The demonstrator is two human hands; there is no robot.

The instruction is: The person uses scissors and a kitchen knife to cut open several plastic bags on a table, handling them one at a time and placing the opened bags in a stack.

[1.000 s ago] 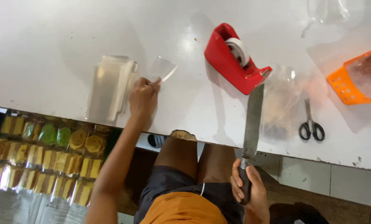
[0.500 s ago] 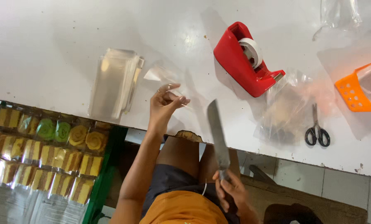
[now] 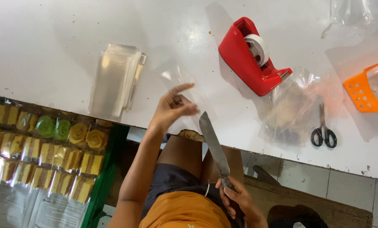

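- Knife (image 3: 213, 143) with a long, flat grey blade: its long axis runs on a slant, the tip pointing up and slightly left toward the near edge of the white counter (image 3: 49, 50), the handle down by the lap.
- Right hand (image 3: 236, 199) is wrapped tight round the knife handle, fingers curled closed, below and well apart from the red tape dispenser (image 3: 251, 59).
- Left hand (image 3: 174, 106) is raised over the counter edge, down-left of the tape dispenser; thumb and fingers pinch a thin clear plastic sleeve (image 3: 181, 82), the forefinger stretched out straight.
- Knife tip lies just beside the left hand, on its lower right side; whether it touches the sleeve cannot be told.
- Stack of clear plastic sleeves (image 3: 115, 80) lies on the counter, well left of the tape dispenser.
- Crumpled clear bag (image 3: 291, 109) sits just right of and below the tape dispenser, with black scissors (image 3: 323, 131) at its right edge.
- Orange perforated basket (image 3: 366, 90) is far right of the tape dispenser, cut by the frame.
- Wrapped cake slices (image 3: 41, 147) in rows fill a green-edged tray down-left, below the counter edge.
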